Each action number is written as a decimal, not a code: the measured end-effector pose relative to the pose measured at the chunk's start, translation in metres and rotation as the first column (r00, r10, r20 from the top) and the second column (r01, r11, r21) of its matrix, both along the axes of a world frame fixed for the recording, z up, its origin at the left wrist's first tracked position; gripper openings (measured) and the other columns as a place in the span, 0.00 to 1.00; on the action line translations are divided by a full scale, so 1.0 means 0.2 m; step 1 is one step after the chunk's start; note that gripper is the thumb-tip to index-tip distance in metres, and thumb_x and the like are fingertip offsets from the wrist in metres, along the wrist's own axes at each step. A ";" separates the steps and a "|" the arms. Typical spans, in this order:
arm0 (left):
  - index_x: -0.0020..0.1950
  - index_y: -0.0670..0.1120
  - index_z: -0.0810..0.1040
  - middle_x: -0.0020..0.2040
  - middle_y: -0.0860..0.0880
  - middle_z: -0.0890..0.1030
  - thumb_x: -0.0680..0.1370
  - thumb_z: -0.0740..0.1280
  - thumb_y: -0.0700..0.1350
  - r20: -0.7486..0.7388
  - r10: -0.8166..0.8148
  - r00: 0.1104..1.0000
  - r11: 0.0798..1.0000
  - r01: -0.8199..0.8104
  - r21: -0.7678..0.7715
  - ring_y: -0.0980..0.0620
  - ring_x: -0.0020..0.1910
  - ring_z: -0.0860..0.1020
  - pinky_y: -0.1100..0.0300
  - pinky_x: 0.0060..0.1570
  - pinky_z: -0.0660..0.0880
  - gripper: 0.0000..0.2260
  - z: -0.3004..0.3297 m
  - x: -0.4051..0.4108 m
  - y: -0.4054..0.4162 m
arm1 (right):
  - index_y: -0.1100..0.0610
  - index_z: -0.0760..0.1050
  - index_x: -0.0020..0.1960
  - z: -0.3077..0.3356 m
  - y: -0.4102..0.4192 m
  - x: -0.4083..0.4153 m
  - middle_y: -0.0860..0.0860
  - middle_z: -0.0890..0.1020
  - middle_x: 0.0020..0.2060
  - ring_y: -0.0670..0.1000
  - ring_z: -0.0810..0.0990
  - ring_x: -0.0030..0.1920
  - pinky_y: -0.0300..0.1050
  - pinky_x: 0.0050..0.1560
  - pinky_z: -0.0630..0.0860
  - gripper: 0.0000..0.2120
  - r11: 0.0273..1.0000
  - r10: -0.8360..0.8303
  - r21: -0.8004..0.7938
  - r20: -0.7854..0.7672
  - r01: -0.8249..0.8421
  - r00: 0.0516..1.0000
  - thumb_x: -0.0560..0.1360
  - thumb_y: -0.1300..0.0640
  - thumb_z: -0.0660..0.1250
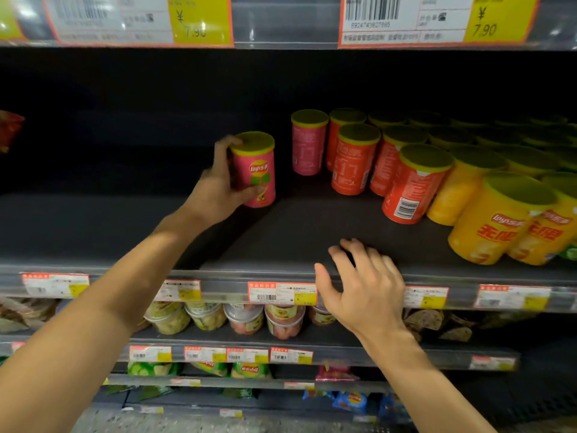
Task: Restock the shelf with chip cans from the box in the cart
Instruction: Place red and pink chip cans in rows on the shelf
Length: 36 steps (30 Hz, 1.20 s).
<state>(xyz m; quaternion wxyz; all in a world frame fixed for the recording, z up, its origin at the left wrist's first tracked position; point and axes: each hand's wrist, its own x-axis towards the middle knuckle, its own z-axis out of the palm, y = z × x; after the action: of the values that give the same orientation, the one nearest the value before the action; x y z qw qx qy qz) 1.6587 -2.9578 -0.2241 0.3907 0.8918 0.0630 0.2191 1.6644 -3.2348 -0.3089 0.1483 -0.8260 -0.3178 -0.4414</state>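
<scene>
A pink chip can (254, 170) is gripped upright by the left hand (218, 189) on the dark shelf (296, 232), loads of bare room left of it. Just right, another pink can (308, 142), then red cans (356, 160) and yellow cans (499, 220) are packed tight. The right hand (365, 289) is rested loosely open on the shelf's front edge, nothing held.

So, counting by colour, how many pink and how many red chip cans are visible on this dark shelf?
Pink cylindrical chip cans: 2, one held by the left hand.
Red cylindrical chip cans: 4 with red sides showing.
Total: 6.
The yellow cylindrical chip cans run into shadow and out of frame, so uncounted.
</scene>
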 end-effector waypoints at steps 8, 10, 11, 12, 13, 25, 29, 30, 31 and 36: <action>0.66 0.62 0.57 0.68 0.48 0.72 0.71 0.76 0.40 -0.038 -0.019 0.999 0.981 0.011 -0.191 0.50 0.63 0.76 0.45 0.63 0.75 0.36 0.01 0.31 0.09 | 0.59 0.84 0.49 0.00 -0.01 0.00 0.56 0.85 0.49 0.57 0.84 0.47 0.50 0.47 0.77 0.22 0.999 0.037 0.014 0.021 -0.037 0.999 0.80 0.44 0.59; 0.63 0.66 0.58 0.68 0.48 0.72 0.70 0.77 0.40 -0.034 -0.024 0.999 0.976 0.016 -0.218 0.51 0.64 0.75 0.43 0.63 0.75 0.36 0.00 0.36 0.12 | 0.59 0.84 0.48 -0.01 -0.01 0.01 0.56 0.85 0.48 0.57 0.84 0.47 0.50 0.46 0.77 0.21 0.998 0.051 0.020 0.035 -0.052 0.998 0.80 0.45 0.59; 0.62 0.68 0.59 0.68 0.49 0.72 0.70 0.77 0.40 -0.031 -0.027 0.999 0.973 0.020 -0.229 0.51 0.65 0.75 0.43 0.63 0.75 0.36 0.00 0.37 0.12 | 0.59 0.84 0.48 -0.01 -0.01 0.01 0.56 0.85 0.48 0.57 0.84 0.47 0.50 0.46 0.77 0.21 0.998 0.051 0.021 0.044 -0.052 0.998 0.80 0.45 0.60; 0.61 0.70 0.60 0.68 0.49 0.72 0.69 0.77 0.41 -0.030 -0.029 0.999 0.970 0.021 -0.240 0.51 0.65 0.75 0.42 0.63 0.75 0.36 0.00 0.39 0.13 | 0.59 0.84 0.48 -0.01 -0.01 0.01 0.56 0.85 0.48 0.57 0.84 0.47 0.50 0.46 0.78 0.21 0.998 0.050 0.022 0.050 -0.051 0.997 0.80 0.45 0.60; 0.59 0.71 0.60 0.68 0.49 0.72 0.69 0.77 0.41 -0.033 -0.032 0.999 0.969 0.022 -0.248 0.51 0.65 0.75 0.42 0.63 0.75 0.36 0.00 0.40 0.13 | 0.59 0.84 0.48 -0.01 -0.01 0.01 0.56 0.85 0.48 0.57 0.84 0.46 0.50 0.46 0.78 0.21 0.998 0.050 0.022 0.054 -0.051 0.997 0.80 0.45 0.60; 0.72 0.55 0.52 0.67 0.49 0.70 0.75 0.72 0.38 -0.140 -0.051 0.989 0.988 0.029 -0.153 0.51 0.65 0.73 0.46 0.66 0.72 0.37 0.05 0.50 0.12 | 0.59 0.84 0.47 -0.02 0.00 0.02 0.56 0.85 0.47 0.57 0.84 0.45 0.49 0.46 0.74 0.20 0.997 0.048 0.051 0.073 -0.052 0.996 0.80 0.47 0.58; 0.75 0.55 0.51 0.69 0.48 0.70 0.75 0.73 0.41 -0.163 -0.013 0.986 0.995 -0.004 -0.099 0.51 0.66 0.72 0.46 0.67 0.71 0.39 0.08 0.47 0.09 | 0.60 0.84 0.48 -0.02 0.01 0.02 0.56 0.85 0.48 0.58 0.84 0.45 0.51 0.46 0.75 0.20 0.997 0.053 0.056 0.056 -0.056 0.997 0.80 0.48 0.58; 0.76 0.55 0.50 0.71 0.47 0.70 0.75 0.74 0.42 -0.169 0.000 0.986 0.997 -0.014 -0.082 0.51 0.67 0.71 0.47 0.68 0.70 0.40 0.08 0.45 0.09 | 0.60 0.83 0.48 -0.02 0.01 0.02 0.56 0.85 0.48 0.58 0.83 0.45 0.51 0.46 0.75 0.20 0.997 0.052 0.056 0.045 -0.054 0.998 0.80 0.48 0.58; 0.78 0.56 0.48 0.73 0.47 0.69 0.75 0.74 0.44 -0.178 0.006 0.984 0.998 -0.016 -0.058 0.50 0.69 0.69 0.49 0.69 0.68 0.42 0.09 0.43 0.08 | 0.60 0.83 0.48 -0.02 0.01 0.02 0.56 0.85 0.48 0.58 0.83 0.45 0.51 0.47 0.75 0.20 0.997 0.053 0.056 0.032 -0.054 0.998 0.80 0.48 0.58; 0.79 0.59 0.38 0.80 0.46 0.52 0.75 0.72 0.53 -0.213 0.096 0.972 0.988 -0.066 0.142 0.46 0.77 0.57 0.51 0.74 0.59 0.47 0.11 0.26 0.03 | 0.60 0.83 0.51 0.00 0.00 -0.02 0.57 0.84 0.51 0.58 0.83 0.50 0.53 0.51 0.75 0.22 0.998 0.053 0.033 -0.069 -0.051 0.996 0.81 0.47 0.55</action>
<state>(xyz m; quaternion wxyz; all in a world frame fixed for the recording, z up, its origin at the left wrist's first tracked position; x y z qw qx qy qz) 1.7114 -2.9516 -0.2020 0.3115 0.9314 0.1274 0.1390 1.6604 -3.2353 -0.3093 0.1835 -0.8299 -0.3271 -0.4131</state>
